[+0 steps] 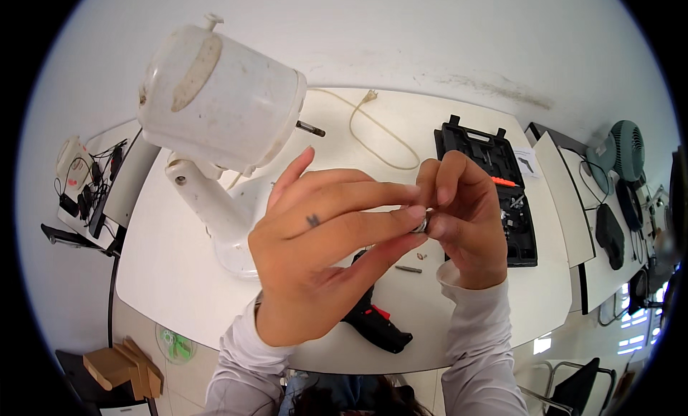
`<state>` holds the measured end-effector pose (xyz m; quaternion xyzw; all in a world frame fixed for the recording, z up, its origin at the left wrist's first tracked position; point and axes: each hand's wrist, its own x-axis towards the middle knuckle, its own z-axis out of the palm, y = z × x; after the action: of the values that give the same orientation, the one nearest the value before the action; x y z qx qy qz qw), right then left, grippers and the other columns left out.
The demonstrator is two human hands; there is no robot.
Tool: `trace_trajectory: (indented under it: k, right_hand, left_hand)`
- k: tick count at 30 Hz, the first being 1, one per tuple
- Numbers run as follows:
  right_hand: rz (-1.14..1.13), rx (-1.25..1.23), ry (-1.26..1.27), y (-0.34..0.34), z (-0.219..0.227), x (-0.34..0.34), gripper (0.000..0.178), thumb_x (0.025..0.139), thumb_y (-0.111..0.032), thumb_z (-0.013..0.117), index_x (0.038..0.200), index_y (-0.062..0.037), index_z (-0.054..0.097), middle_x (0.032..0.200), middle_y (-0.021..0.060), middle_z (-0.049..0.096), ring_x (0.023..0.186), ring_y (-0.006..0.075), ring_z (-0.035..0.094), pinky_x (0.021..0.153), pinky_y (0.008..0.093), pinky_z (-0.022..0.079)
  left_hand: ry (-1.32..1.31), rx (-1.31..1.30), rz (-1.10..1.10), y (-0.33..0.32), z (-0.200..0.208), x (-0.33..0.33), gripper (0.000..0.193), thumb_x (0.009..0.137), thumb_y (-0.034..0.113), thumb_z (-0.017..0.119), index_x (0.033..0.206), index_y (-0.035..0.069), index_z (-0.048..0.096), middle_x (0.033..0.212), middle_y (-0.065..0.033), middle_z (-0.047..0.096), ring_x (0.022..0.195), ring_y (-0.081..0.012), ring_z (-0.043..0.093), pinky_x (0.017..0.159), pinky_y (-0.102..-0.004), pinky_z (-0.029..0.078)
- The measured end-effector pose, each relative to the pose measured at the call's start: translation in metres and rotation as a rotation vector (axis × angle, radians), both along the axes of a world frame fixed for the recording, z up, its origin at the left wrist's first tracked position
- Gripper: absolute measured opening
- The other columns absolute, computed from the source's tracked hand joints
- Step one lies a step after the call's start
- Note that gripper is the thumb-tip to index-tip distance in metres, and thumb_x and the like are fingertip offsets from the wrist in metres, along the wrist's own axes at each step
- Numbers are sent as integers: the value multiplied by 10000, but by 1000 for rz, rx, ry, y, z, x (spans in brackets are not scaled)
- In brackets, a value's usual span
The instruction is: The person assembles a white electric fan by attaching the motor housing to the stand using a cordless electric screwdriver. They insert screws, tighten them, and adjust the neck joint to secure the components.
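Above the table, my left hand (315, 255) and my right hand (469, 230) meet at a small silvery metal part (421, 225). Both hands pinch it between thumb and fingertips, which cover most of it, so its exact kind is hidden. To the left stands a white electric fan (222, 93) without blades or guard; its bare shaft (311, 128) points right. Below my hands lies a black power screwdriver (380, 328) with a red trigger, partly covered by the left hand. Beside it rest a short metal bit (408, 269) and a tiny copper-coloured piece (421, 256).
At the right, a black tool case (529, 237) lies unfolded, holding small metal parts and an orange piece (504, 182). A cream power cord (356, 122) curves across the back. Another table at the right bears a green fan (625, 151). Cardboard (120, 367) sits on the floor, lower left.
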<state>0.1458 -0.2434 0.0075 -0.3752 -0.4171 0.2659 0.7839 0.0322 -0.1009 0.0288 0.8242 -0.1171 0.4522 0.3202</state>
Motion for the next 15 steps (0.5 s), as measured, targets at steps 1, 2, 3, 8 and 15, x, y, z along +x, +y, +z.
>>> trace_trajectory:
  k: [1, 2, 3, 8, 15]
  right_hand:
    - [10, 32, 45, 1, -2, 0, 245, 718, 78, 686, 826, -51, 508, 885, 56, 576, 862, 142, 596, 789, 304, 544]
    - [25, 66, 91, 5, -3, -2, 240, 727, 70, 682, 830, -54, 505, 894, 58, 575, 858, 136, 591, 789, 304, 546]
    - [41, 100, 138, 7, -5, -3, 235, 735, 63, 678, 835, -56, 501, 902, 60, 575, 854, 131, 587, 789, 304, 548]
    - [13, 151, 179, 11, -3, -10, 220, 755, 55, 665, 848, -55, 499, 929, 69, 575, 873, 130, 586, 766, 300, 557]
    - [-132, 91, 23, 7, 2, -14, 226, 740, 85, 663, 806, -62, 505, 912, 86, 581, 885, 145, 589, 760, 277, 527]
  left_hand:
    - [-40, 15, 14, -2, -2, 3, 243, 596, 2, 778, 802, 86, 682, 890, -58, 686, 804, -189, 636, 978, -501, 334]
    - [-79, 32, 34, -3, -5, 5, 250, 602, 0, 774, 819, 84, 684, 895, -64, 687, 810, -189, 637, 977, -499, 335]
    - [-118, 50, 54, -3, -7, 7, 257, 608, -3, 769, 836, 82, 687, 900, -70, 687, 816, -189, 638, 977, -498, 336]
    - [-166, 73, 61, -3, -11, 11, 239, 668, 1, 722, 895, 67, 688, 907, -100, 687, 834, -204, 645, 981, -493, 339]
    - [82, -606, -381, -6, -7, 9, 173, 705, 1, 680, 878, -9, 671, 969, -169, 637, 942, -265, 615, 881, -407, 457]
